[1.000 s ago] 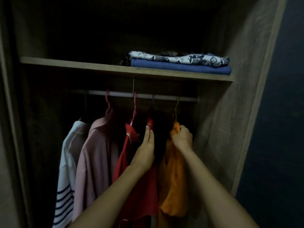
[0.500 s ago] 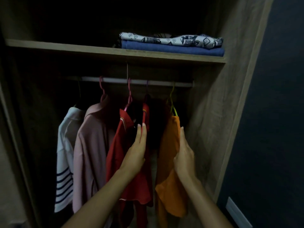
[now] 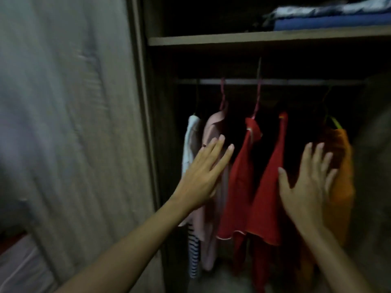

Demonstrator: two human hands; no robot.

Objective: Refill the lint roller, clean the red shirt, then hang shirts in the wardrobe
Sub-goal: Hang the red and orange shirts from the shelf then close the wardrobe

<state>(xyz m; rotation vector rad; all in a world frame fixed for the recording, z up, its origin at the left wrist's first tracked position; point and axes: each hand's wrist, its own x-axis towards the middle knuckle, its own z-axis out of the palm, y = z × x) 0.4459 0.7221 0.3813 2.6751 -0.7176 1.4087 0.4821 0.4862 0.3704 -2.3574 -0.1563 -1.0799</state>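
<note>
The red shirt (image 3: 243,187) hangs on a pink hanger from the wardrobe rail (image 3: 296,82), in the middle of the row. To its left hang a pink shirt (image 3: 213,127) and a white striped shirt (image 3: 191,144). An orange shirt (image 3: 343,187) hangs at the right on a yellow-green hanger. My left hand (image 3: 203,174) is flat with fingers spread, in front of the pink shirt, holding nothing. My right hand (image 3: 306,187) is also spread wide, between the red and orange shirts, gripping nothing.
A shelf (image 3: 264,38) above the rail carries folded blue and patterned fabric (image 3: 328,20). The pale wardrobe door panel (image 3: 67,123) fills the left of the view. A dark wardrobe side wall (image 3: 376,166) stands at the right. The picture is dim and blurred.
The view has swung left, bringing the door panel into sight. Both hands have let go of the hanging shirts and pulled back with fingers spread; the left hand moved left toward the pink shirt.
</note>
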